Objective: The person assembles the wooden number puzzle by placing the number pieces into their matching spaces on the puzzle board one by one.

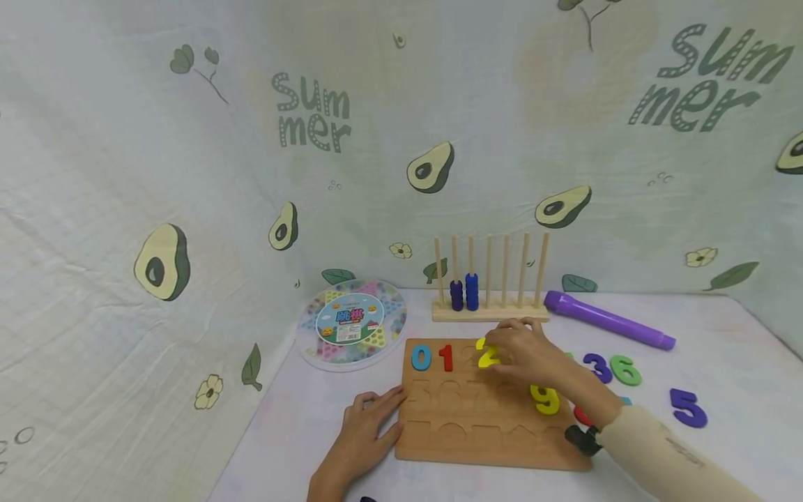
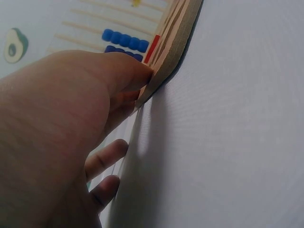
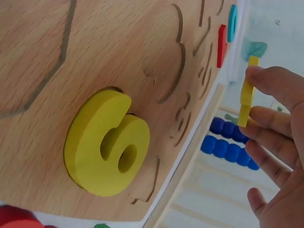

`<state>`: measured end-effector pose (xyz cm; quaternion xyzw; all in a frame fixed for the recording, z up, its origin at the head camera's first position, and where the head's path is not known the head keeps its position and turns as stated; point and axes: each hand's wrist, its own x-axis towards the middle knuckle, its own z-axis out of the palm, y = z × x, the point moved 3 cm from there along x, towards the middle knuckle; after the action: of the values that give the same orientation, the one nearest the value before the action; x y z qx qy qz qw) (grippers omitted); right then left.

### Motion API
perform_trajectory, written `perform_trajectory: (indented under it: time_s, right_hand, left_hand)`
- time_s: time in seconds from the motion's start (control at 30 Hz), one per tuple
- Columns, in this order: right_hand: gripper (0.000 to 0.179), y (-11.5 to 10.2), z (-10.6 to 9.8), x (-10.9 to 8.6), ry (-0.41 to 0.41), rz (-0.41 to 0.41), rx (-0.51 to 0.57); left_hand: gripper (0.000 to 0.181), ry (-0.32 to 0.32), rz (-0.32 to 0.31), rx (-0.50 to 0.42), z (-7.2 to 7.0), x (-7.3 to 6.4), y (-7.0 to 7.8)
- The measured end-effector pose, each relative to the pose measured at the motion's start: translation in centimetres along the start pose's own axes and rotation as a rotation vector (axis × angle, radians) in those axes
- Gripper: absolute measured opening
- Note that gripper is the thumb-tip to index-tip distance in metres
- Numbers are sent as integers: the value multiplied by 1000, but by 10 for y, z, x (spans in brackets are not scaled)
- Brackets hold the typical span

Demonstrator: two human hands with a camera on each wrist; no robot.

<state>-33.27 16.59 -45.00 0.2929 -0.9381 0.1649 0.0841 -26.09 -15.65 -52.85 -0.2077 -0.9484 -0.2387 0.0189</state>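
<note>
My right hand [image 1: 527,352] pinches a yellow number 2 [image 1: 488,354] between thumb and fingers, above the top row of the wooden number board [image 1: 464,439]. In the right wrist view the yellow 2 [image 3: 248,92] is edge-on, raised off the board. My left hand [image 1: 364,436] rests at the board's left side; in the left wrist view its thumb [image 2: 128,71] touches the board's edge and the other fingers are loosely bent. A blue 0 [image 1: 421,358] and a red 1 [image 1: 446,358] sit at the top left of the board. A yellow 9 [image 3: 104,147] lies in the board at the right.
Behind the board stands a wooden peg rack [image 1: 489,315] with purple and blue beads. A purple tube [image 1: 608,321] lies back right, a round Chinese checkers box [image 1: 350,325] back left. Loose numbers lie right: purple 3 [image 1: 598,368], green 6 [image 1: 626,370], purple 5 [image 1: 688,408]; others are partly hidden.
</note>
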Motion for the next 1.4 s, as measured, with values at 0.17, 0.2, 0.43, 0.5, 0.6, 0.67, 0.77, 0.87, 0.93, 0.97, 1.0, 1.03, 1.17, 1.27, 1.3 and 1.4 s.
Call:
perform_trajectory:
  time_s: [0.17, 0.2, 0.43, 0.5, 0.6, 0.67, 0.77, 0.87, 0.93, 0.97, 1.0, 1.03, 1.17, 1.27, 1.3, 1.4]
  right_hand:
    - [35, 0, 9, 6, -12, -15, -26]
    - [35, 0, 11, 7, -19, -10, -26]
    - [34, 2, 23, 14, -31, -23, -54]
    - [33, 3, 25, 15, -33, -29, -57]
    - [34, 3, 27, 17, -50, -21, -50]
    - [34, 2, 27, 17, -61, -15, -52]
    - [35, 2, 29, 19, -76, -9, -54]
    - [32, 2, 31, 20, -83, -18, -52]
    - [30, 3, 32, 21, -92, -24, -49]
    - [29, 3, 33, 22, -96, -29, -47]
    - [29, 3, 34, 22, -98, -31, -46]
    - [29, 3, 35, 22, -101, -30, -48]
    - [33, 5, 36, 23, -106, -8, -39]
    - [34, 6, 37, 24, -102, 10, -24]
    - [34, 6, 37, 25, -102, 15, -19]
    - [32, 6, 39, 26, -90, 6, -19]
  left_hand:
    - [49, -3, -3, -9, -1, 0, 1]
    - [49, -3, -2, -11, -1, 0, 2]
    - [49, 0, -4, -10, -1, 0, 2]
    - [49, -3, -7, -12, -1, 0, 2]
    - [49, -10, -13, -12, -1, 1, 3]
    - [49, -15, -17, -13, -2, 1, 3]
    - [49, -19, -23, -6, -1, 1, 3]
    - [49, -13, -18, -4, -1, 1, 3]
    - [49, -10, -14, -4, -1, 1, 2]
    - [49, -8, -12, -3, -1, 1, 2]
    - [49, -10, -12, -5, -1, 1, 2]
    - [49, -10, -11, -7, -1, 1, 2]
    - [49, -20, -13, -9, 0, 3, 3]
    - [49, -26, -18, -8, -1, 3, 3]
    - [49, -26, -18, -6, -1, 3, 3]
    - [49, -22, -19, -6, -1, 2, 3]
